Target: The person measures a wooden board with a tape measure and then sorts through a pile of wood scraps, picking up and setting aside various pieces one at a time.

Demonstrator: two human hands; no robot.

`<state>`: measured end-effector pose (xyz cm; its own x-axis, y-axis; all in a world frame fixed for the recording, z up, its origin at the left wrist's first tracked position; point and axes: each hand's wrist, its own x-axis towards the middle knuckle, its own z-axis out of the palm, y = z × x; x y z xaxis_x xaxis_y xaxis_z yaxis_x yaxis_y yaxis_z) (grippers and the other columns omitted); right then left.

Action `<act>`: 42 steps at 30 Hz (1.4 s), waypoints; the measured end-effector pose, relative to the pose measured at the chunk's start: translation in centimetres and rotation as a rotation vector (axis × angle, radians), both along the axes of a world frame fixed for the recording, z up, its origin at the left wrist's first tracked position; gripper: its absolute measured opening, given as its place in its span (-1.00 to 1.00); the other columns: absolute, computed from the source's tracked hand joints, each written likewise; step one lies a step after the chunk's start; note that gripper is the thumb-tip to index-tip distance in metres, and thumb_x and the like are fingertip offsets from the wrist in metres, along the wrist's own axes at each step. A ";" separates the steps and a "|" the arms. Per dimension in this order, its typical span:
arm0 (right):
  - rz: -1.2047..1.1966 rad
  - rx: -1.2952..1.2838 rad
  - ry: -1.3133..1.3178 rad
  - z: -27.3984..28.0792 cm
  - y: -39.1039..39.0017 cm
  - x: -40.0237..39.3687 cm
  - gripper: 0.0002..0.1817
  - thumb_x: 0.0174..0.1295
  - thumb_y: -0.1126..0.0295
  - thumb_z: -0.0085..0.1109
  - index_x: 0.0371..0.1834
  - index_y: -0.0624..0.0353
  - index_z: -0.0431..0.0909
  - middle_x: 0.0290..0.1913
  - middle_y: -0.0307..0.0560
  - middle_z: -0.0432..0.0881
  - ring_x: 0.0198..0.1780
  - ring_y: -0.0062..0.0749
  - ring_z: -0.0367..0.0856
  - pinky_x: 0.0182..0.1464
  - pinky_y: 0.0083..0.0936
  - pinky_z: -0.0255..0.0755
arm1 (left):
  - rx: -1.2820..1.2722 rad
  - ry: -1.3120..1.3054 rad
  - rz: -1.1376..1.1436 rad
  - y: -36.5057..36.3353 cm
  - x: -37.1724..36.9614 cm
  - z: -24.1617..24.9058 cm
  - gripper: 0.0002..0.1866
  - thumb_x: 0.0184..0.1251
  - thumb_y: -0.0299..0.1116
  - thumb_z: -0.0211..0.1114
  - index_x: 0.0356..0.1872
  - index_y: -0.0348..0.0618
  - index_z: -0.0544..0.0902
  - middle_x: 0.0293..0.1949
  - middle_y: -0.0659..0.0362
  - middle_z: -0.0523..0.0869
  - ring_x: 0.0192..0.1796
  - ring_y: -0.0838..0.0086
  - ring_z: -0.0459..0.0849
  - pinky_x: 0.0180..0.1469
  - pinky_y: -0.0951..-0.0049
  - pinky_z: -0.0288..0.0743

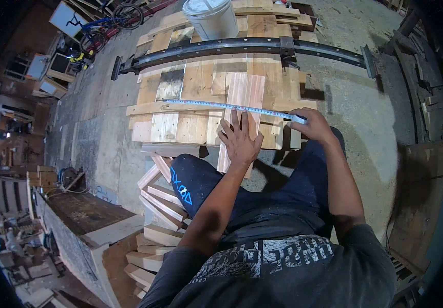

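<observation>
A tape measure [297, 119] is in my right hand [312, 124], whose fingers are wrapped round its case. Its pulled-out blade runs leftward across a short reddish board [253, 96] and over a long pale slat [149, 108]. My left hand [240, 142] lies with fingers spread on the reddish board, fingertips close to the blade. The board lies lengthwise away from me, its near end sticking out past the edge of the plank table [191, 127]. A second board or a groove beside it cannot be told apart.
A long dark metal bar clamp [201, 49] spans the table behind the tape. Beyond it stands a white bucket [211, 20]. Wood offcuts [162, 233] are piled at lower left beside a large box [103, 236]. A bicycle [109, 24] is at the upper left.
</observation>
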<state>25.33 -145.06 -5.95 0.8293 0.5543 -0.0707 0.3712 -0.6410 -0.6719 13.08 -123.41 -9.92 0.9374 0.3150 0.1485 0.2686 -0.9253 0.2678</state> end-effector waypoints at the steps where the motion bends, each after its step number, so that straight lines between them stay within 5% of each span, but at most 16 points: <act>1: 0.003 0.007 -0.014 -0.1 0.0 0.0 -0.50 -0.04 0.06 0.35 -0.05 0.11 0.68 -0.17 0.08 0.68 -0.13 -0.05 0.64 -0.04 -0.27 0.49 | 0.000 0.001 0.000 0.0 0.0 0.0 -0.15 0.15 0.07 0.15 0.47 -0.03 0.17 0.52 0.02 0.01 0.40 -0.28 0.02 0.34 -0.26 -0.09; 42: 0.004 -0.004 -0.059 0.5 0.3 -0.6 -0.53 0.01 0.08 0.34 -0.06 0.13 0.68 -0.16 0.07 0.68 -0.11 -0.03 0.64 -0.01 -0.25 0.48 | 0.020 -0.032 -0.005 0.2 0.0 -0.4 -0.14 0.13 0.07 0.17 0.46 -0.05 0.18 0.50 0.01 0.04 0.37 -0.26 0.04 0.31 -0.27 -0.06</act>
<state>24.72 -144.71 -5.47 0.8300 0.5573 -0.0238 0.4126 -0.6421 -0.6461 13.05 -123.25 -10.30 0.9335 0.3075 0.1846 0.2559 -0.9317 0.2579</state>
